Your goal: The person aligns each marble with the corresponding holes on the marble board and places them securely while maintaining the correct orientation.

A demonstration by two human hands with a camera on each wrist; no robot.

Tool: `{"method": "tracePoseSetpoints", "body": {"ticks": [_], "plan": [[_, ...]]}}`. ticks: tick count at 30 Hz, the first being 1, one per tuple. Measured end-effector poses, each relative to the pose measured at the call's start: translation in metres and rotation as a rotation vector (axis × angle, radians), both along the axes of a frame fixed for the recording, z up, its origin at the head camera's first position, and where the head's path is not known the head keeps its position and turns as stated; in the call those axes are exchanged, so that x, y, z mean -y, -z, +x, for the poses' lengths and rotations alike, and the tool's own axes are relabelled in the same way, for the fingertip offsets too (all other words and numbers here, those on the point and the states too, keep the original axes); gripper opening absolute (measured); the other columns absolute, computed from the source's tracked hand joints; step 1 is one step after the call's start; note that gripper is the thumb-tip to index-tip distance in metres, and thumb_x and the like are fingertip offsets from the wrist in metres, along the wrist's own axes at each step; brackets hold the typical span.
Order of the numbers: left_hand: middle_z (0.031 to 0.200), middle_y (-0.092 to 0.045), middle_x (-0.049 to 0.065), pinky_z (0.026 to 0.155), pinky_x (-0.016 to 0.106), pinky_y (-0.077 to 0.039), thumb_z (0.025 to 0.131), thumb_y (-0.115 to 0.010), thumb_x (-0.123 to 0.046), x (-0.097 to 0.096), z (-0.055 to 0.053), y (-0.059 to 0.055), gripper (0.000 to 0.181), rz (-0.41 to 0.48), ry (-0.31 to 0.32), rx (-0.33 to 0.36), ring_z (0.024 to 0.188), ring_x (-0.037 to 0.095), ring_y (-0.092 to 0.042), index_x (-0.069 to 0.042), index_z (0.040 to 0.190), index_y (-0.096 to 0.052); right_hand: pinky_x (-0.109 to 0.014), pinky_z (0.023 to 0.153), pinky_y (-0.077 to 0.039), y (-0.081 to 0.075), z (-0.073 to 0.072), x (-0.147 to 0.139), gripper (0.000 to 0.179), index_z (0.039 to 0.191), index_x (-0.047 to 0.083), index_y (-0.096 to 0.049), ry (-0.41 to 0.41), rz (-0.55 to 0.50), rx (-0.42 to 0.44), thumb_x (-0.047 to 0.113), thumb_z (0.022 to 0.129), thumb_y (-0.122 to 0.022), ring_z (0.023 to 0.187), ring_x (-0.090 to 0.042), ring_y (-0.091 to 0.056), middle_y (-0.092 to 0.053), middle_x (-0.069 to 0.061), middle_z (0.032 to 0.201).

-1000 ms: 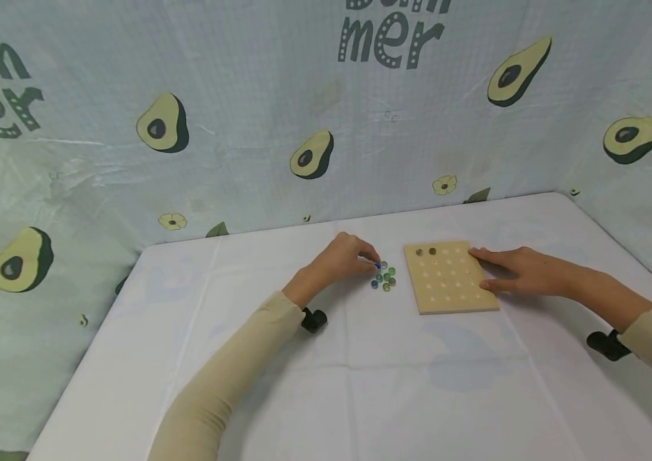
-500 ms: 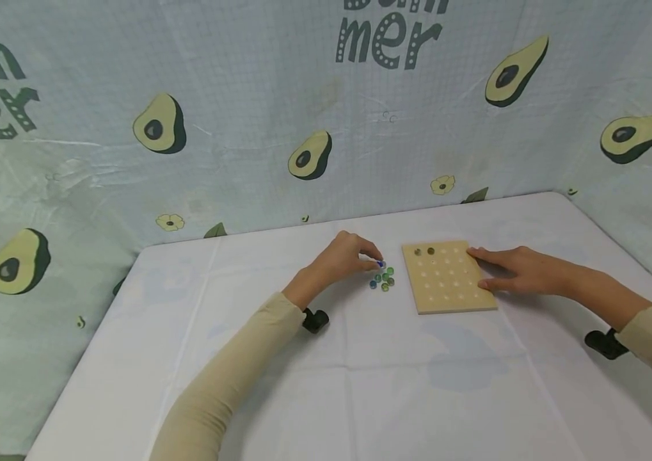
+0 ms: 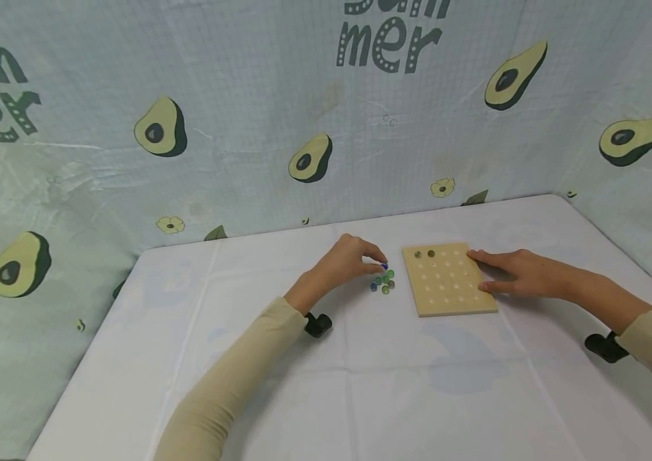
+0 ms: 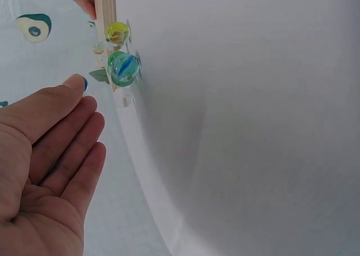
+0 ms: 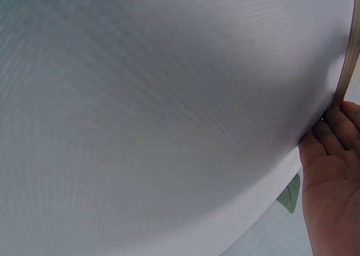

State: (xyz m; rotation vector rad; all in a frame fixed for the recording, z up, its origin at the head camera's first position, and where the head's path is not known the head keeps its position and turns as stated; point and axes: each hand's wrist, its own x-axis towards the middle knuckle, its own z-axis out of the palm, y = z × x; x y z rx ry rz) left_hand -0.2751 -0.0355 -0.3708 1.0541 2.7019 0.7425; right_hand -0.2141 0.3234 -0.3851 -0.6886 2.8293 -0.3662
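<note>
White-covered table (image 3: pixel 395 397), avocado-print sheet (image 3: pixel 233 128) behind, left grip (image 3: pixel 349 257) pinching blue marble (image 4: pixel 85 86), right grip (image 3: pixel 524 272) spread against board (image 3: pixel 445 283)

From where I stand, the counter (image 3: pixel 418 410) shows white, with fold lines and faint bluish patches across it. Behind the counter rises a pale grey-green sheet (image 3: pixel 233 77), wrinkled and shiny in places, which also runs past the counter's left and right sides. Dark green lettering (image 3: pixel 389 45) sits high above the counter, avocado prints (image 3: pixel 311 158) are scattered around it, and small yellow flowers (image 3: pixel 443 187) and leaves (image 3: pixel 216 233) edge its far side. The light on the counter is soft.
</note>
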Motion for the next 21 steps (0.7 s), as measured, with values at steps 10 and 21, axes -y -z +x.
{"method": "tracePoseSetpoints", "body": {"ticks": [10, 21], "plan": [[0.11, -0.077, -0.002, 0.094, 0.026, -0.053, 0.095, -0.074, -0.019, -0.006, 0.0, 0.002, 0.019, 0.018, 0.03, -0.006, 0.11, 0.013, -0.069, -0.012, 0.112, -0.079, -0.062, 0.103, -0.044, 0.001, -0.001, -0.001, 0.081, 0.155, 0.001, -0.038, -0.001, -0.002, 0.001, 0.051, 0.098, -0.064, 0.133, -0.049, -0.049, -0.043, -0.029, 0.151], [0.11, -0.077, -0.003, 0.095, 0.025, -0.052, 0.096, -0.073, -0.018, -0.012, 0.005, 0.001, 0.019, 0.015, 0.051, -0.016, 0.11, 0.013, -0.069, -0.012, 0.113, -0.079, -0.062, 0.102, -0.044, 0.002, -0.001, -0.001, 0.08, 0.154, 0.0, -0.04, -0.004, 0.01, -0.019, 0.051, 0.097, -0.064, 0.132, -0.049, -0.05, -0.045, -0.03, 0.149]]}}
